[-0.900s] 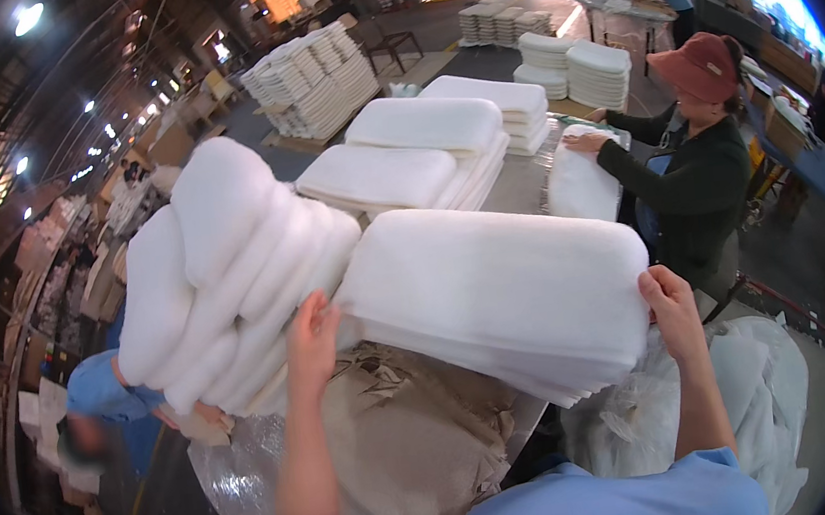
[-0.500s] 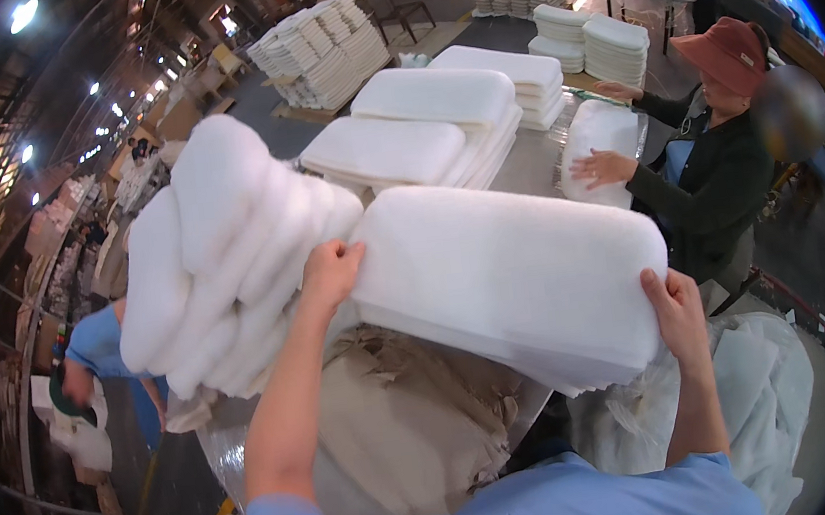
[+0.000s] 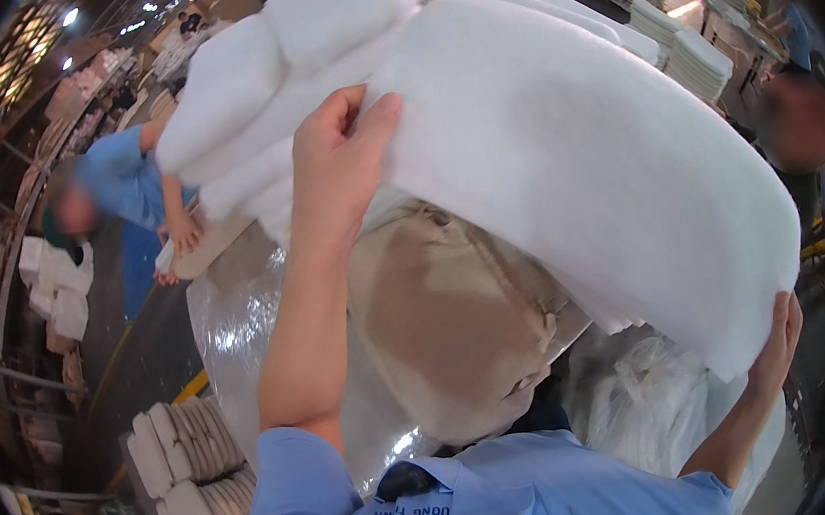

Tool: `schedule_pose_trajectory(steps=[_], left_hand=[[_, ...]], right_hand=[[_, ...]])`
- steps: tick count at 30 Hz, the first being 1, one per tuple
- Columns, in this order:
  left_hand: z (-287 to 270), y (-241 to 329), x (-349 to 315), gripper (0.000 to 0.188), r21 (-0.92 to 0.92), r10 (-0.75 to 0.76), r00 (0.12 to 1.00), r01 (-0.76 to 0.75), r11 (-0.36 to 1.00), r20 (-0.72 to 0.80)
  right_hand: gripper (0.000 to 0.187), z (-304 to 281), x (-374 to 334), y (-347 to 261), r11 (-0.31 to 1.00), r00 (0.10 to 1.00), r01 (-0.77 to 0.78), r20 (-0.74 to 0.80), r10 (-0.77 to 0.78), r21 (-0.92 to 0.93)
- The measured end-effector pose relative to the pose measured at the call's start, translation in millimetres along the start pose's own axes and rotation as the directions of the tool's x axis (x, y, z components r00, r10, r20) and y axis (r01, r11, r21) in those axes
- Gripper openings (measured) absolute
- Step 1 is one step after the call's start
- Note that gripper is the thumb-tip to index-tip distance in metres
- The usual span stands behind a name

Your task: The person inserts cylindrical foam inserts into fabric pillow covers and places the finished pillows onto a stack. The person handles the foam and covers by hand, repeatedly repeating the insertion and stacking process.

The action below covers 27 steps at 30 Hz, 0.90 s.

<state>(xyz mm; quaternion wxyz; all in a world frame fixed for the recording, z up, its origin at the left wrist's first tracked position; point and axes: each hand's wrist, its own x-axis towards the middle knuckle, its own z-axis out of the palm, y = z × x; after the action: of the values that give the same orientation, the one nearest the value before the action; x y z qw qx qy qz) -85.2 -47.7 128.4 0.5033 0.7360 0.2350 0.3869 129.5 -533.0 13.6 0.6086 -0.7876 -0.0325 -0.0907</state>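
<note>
A large white padding sheet (image 3: 601, 137) stretches between my two hands, with its right end bending downward. My left hand (image 3: 342, 159) pinches its near left edge between thumb and fingers. At the drooping right end, my right hand (image 3: 776, 345) holds the edge; part of that hand is hidden behind the padding. Below the sheet lies a beige fabric cover (image 3: 438, 305), bunched up, on a table covered in clear plastic (image 3: 236, 301). A pile of thick white pads (image 3: 234, 85) stands just beyond my left hand.
On the left, a person in a blue shirt (image 3: 127, 172) touches a beige piece at the table's edge. Stacked beige cushions (image 3: 194, 471) sit at lower left. A clear plastic bag (image 3: 649, 399) is at lower right. Another person's red cap (image 3: 798, 121) shows at right.
The padding sheet has come up closer and its right end now sags further right. Both hands moved with it, still gripping. The person at left now reaches onto the table's edge.
</note>
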Motion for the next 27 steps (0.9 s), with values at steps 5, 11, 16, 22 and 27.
schedule_pose_trajectory(steps=[5, 11, 16, 22, 27], left_hand=[[-119.0, -52.6, -142.4, 0.032, -0.315, -0.163, 0.966, 0.093, 0.945, -0.203], [-262.3, -157.0, -390.1, 0.036, -0.301, -0.579, 0.552, 0.515, 0.803, -0.600], [-350.3, -174.5, -524.3, 0.027, -0.353, -0.625, 0.253, 0.646, 0.677, -0.738], [-421.1, -168.3, -535.3, 0.027, -0.378, -0.490, 0.242, 0.390, 0.839, -0.838], [-458.0, -179.5, -522.6, 0.023, -0.142, -0.273, 0.259, 0.432, 0.891, -0.926]], right_hand=[[0.060, 10.1, -119.3, -5.0, 0.989, 0.877, 0.113, 0.457, -0.147, 0.100], [0.058, 113.7, -313.0, -11.2, 0.945, 0.451, -0.264, 0.891, -0.056, 0.193], [0.050, 176.1, -414.2, -1.6, 0.948, 0.125, -0.318, 0.992, 0.025, 0.016], [0.059, 239.4, -465.9, 24.8, 0.949, -0.026, -0.316, 0.999, -0.026, 0.016], [0.064, 260.5, -499.6, 44.7, 0.940, -0.045, -0.338, 0.998, 0.038, -0.051]])
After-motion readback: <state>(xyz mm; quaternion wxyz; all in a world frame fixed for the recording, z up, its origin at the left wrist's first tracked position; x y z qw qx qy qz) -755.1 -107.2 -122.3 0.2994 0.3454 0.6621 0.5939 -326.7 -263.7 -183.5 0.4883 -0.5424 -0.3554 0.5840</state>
